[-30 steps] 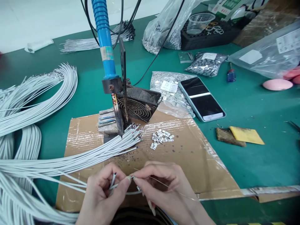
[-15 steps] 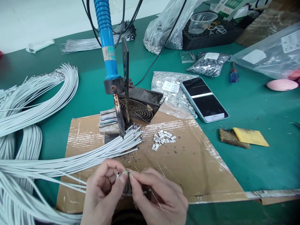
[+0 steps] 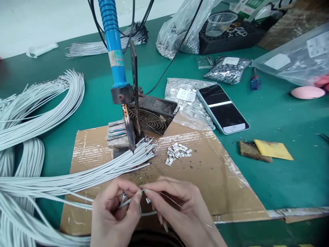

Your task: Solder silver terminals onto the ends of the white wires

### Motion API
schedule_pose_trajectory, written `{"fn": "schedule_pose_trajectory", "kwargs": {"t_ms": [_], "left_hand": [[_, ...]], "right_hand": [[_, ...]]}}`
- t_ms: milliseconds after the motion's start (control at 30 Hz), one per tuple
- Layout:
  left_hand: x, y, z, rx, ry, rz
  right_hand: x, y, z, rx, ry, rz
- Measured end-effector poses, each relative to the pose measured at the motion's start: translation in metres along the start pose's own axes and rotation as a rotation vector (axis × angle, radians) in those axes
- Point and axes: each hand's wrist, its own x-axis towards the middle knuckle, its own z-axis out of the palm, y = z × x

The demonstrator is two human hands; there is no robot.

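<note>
**Two pinches, one white cable end**

Grip: left hand (image 3: 115, 211), thumb and forefinger pressed together on a white cable (image 3: 125, 203) just short of its tip; right hand (image 3: 180, 204), thumb and forefinger pinching at the tip itself (which fine cores lie between them is too small to tell).

Location of cable: low and central, above the near part of a cardboard sheet (image 3: 203, 192).

Also at the hands: one small metal piece (image 3: 148, 200) just beside the right fingers; one thin pale strand (image 3: 171, 200) across the right hand, possibly solder.

Step in hand, by judgement: fingertip preparation of the cable's end. Next move, likewise judged: calls for a steady left pinch and a light right one, with the fine cores kept apart.

Beyond the hands: one bundle of white cables (image 3: 102, 173), ends fanned on the cardboard; one loose pile of small metal pieces (image 3: 178, 153), right of those ends; one blue-handled soldering iron (image 3: 114, 58), tilted, point down over the bundle (contact cannot be told); one black fan (image 3: 150, 118), behind.

Outermost: one phone (image 3: 223, 109), overlapping a bag of metal pieces (image 3: 183, 94); one yellow sponge (image 3: 275, 150), partly over a brown one.
</note>
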Motion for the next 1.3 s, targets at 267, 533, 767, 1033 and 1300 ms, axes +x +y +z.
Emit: {"fn": "schedule_pose_trajectory", "kwargs": {"t_ms": [267, 533, 767, 1033, 1300], "left_hand": [[0.002, 0.003, 0.000, 0.015, 0.013, -0.016], [0.006, 0.003, -0.003, -0.079, -0.028, -0.070], [0.007, 0.000, -0.004, -0.104, -0.050, -0.076], [0.002, -0.004, -0.002, 0.157, 0.036, 0.113], [-0.007, -0.005, 0.010, -0.010, 0.104, 0.071]], "right_hand": [[-0.004, -0.002, -0.005, -0.026, 0.112, 0.023], [-0.004, 0.001, -0.001, 0.159, 0.159, 0.125], [-0.006, 0.003, 0.002, 0.210, 0.104, 0.127], [-0.006, -0.006, 0.011, 0.286, 0.143, 0.198], [-0.012, 0.001, 0.027, 0.319, 0.277, 0.209]]}}
